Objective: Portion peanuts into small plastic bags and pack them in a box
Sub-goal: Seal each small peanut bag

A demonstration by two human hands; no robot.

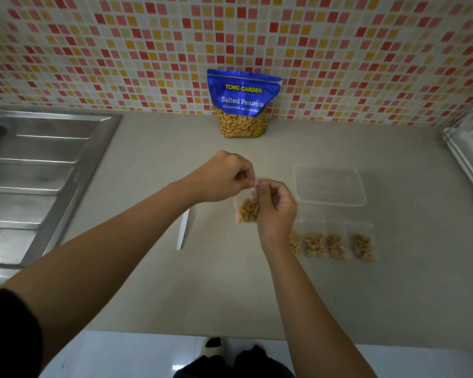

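The left hand and right hand pinch one peanut-filled bag, four filled bags lying near the box.

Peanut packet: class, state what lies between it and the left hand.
Head view: only bare countertop, between peanut packet and left hand, which pinches a small bag.

The small clear peanut-filled bag was partly hidden behind the right hand; its top edge was blurred. Stainless steel sink ran off left edge.
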